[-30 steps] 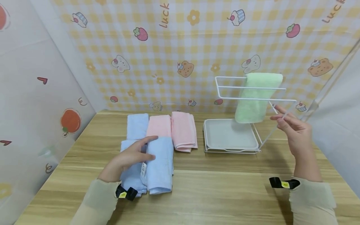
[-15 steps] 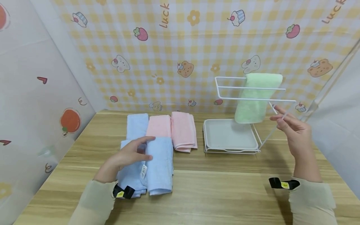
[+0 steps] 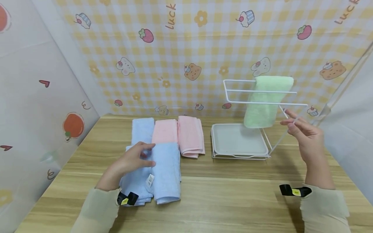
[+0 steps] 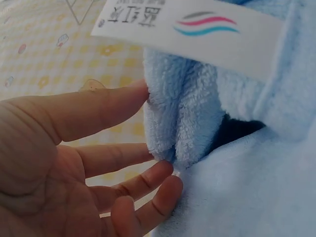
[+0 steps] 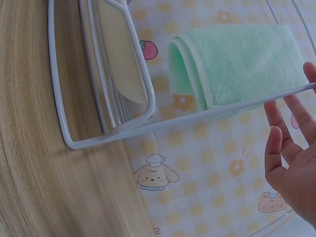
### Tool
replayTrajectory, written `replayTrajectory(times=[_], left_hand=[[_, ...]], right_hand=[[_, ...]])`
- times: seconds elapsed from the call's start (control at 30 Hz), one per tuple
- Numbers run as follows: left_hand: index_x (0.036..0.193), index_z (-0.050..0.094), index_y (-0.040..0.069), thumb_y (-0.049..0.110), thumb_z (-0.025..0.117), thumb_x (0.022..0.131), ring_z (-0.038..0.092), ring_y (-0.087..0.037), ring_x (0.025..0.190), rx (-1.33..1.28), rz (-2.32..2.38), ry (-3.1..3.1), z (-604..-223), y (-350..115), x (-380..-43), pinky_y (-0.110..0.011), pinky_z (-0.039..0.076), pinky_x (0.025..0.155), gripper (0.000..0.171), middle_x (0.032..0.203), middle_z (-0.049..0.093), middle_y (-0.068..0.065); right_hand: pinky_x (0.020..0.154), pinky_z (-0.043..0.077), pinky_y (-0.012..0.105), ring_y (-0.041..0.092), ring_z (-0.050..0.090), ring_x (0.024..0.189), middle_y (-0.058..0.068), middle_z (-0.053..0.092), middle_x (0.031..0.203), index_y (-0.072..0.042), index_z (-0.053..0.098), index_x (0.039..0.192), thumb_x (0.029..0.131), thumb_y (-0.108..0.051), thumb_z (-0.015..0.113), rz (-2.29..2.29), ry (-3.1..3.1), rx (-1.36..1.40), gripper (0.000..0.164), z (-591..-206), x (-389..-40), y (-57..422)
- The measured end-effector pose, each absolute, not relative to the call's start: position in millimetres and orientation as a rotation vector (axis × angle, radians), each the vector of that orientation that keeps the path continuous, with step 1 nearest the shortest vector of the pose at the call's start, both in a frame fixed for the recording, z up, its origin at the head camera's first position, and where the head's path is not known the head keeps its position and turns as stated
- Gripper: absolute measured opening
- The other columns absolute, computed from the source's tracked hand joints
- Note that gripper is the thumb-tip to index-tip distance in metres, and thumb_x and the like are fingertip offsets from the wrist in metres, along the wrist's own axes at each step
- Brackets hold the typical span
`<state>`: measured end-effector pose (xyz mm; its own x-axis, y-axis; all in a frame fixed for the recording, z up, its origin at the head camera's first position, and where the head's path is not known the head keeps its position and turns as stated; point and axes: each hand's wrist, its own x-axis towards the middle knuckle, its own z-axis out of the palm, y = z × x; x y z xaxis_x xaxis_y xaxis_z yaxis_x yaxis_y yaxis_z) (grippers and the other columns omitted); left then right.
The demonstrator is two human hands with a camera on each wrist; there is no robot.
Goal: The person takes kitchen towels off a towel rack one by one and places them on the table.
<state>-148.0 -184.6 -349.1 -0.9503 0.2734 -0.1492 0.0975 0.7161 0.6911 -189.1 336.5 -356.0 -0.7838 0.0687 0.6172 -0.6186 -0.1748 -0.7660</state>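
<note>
My left hand [image 3: 131, 160] is at the left edge of a folded blue towel [image 3: 166, 174], thumb and fingers spread apart and touching that edge. In the left wrist view, the thumb [image 4: 108, 108] and fingertips meet the towel's fluffy folds, below a white label [image 4: 207, 29]. Beneath the left hand lies another blue towel [image 3: 135, 184], partly covered. My right hand [image 3: 310, 137] holds the slanting side wire of a white wire rack [image 3: 265, 103] between thumb and fingers. A green towel [image 3: 266, 103] hangs over the rack's back bar.
Two folded pink towels [image 3: 190, 136] lie behind the front blue ones, beside a third blue towel [image 3: 142, 129]. A pale tray [image 3: 239, 139] sits in the rack's base. A patterned yellow-checked sheet [image 3: 186, 48] covers the back wall.
My left fingertips have drawn back leftward from the top of the front blue towel to its left edge. That towel has shifted slightly toward me. My right hand stays on the rack.
</note>
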Motion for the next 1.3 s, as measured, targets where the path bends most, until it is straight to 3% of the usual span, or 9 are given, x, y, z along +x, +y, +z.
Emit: replayTrajectory(times=[0.13, 0.33, 0.6, 0.7, 0.83, 1.07, 1.3], left_hand=[[0.144, 0.047, -0.004, 0.014, 0.078, 0.085, 0.056, -0.031, 0.103, 0.318, 0.996, 2.693, -352, -183, -149, -0.038, 0.05, 0.082, 0.069, 0.133, 0.051, -0.025], [0.144, 0.047, -0.005, 0.016, 0.079, 0.084, 0.06, -0.033, 0.109, 0.288, 0.921, 2.686, -356, -179, -150, -0.045, 0.053, 0.09, 0.07, 0.143, 0.045, -0.029], [0.144, 0.048, -0.004, 0.018, 0.079, 0.084, 0.06, -0.032, 0.108, 0.299, 0.934, 2.681, -357, -179, -150, -0.045, 0.053, 0.089, 0.071, 0.144, 0.045, -0.028], [0.143, 0.049, -0.003, 0.018, 0.078, 0.085, 0.059, -0.03, 0.104, 0.312, 0.969, 2.671, -354, -184, -149, -0.04, 0.053, 0.084, 0.069, 0.142, 0.047, -0.027], [0.141, 0.051, -0.004, 0.02, 0.074, 0.089, 0.056, -0.028, 0.102, 0.349, 1.013, 2.653, -351, -189, -150, -0.036, 0.05, 0.079, 0.062, 0.139, 0.052, -0.027], [0.139, 0.054, -0.001, 0.027, 0.063, 0.097, 0.059, -0.038, 0.111, 0.365, 1.019, 2.681, -333, -189, -160, -0.048, 0.054, 0.086, 0.051, 0.131, 0.06, -0.024], [0.137, 0.057, 0.001, 0.023, 0.061, 0.098, 0.063, -0.029, 0.098, 0.5, 1.026, 2.695, -308, -182, -169, -0.035, 0.053, 0.077, 0.045, 0.119, 0.066, -0.019]], right_hand=[[0.077, 0.054, 0.016, 0.015, 0.069, 0.111, 0.012, 0.068, 0.129, 0.015, 0.069, 0.105, 0.095, 0.014, 0.052, 2.002, -1.657, 0.579, 0.02, -355, -188, 336], [0.08, 0.054, 0.018, 0.017, 0.067, 0.114, 0.012, 0.069, 0.126, 0.017, 0.069, 0.101, 0.094, 0.016, 0.051, 2.027, -1.636, 0.572, 0.019, -354, -189, 335], [0.079, 0.055, 0.017, 0.017, 0.069, 0.111, 0.013, 0.068, 0.128, 0.016, 0.07, 0.098, 0.094, 0.018, 0.05, 2.036, -1.623, 0.605, 0.02, -353, -186, 338], [0.083, 0.054, 0.018, 0.016, 0.067, 0.115, 0.011, 0.067, 0.13, 0.015, 0.07, 0.093, 0.094, 0.018, 0.049, 2.047, -1.631, 0.666, 0.022, -354, -187, 339], [0.083, 0.053, 0.017, 0.014, 0.067, 0.115, 0.008, 0.066, 0.134, 0.013, 0.071, 0.098, 0.095, 0.017, 0.048, 2.04, -1.662, 0.67, 0.023, -356, -187, 339], [0.081, 0.053, 0.017, 0.015, 0.069, 0.11, 0.009, 0.065, 0.135, 0.014, 0.069, 0.105, 0.095, 0.017, 0.047, 2.051, -1.638, 0.703, 0.024, -358, -188, 339], [0.077, 0.053, 0.015, 0.013, 0.071, 0.105, 0.008, 0.065, 0.134, 0.008, 0.073, 0.105, 0.095, 0.017, 0.048, 2.035, -1.654, 0.688, 0.028, -357, -188, 339]])
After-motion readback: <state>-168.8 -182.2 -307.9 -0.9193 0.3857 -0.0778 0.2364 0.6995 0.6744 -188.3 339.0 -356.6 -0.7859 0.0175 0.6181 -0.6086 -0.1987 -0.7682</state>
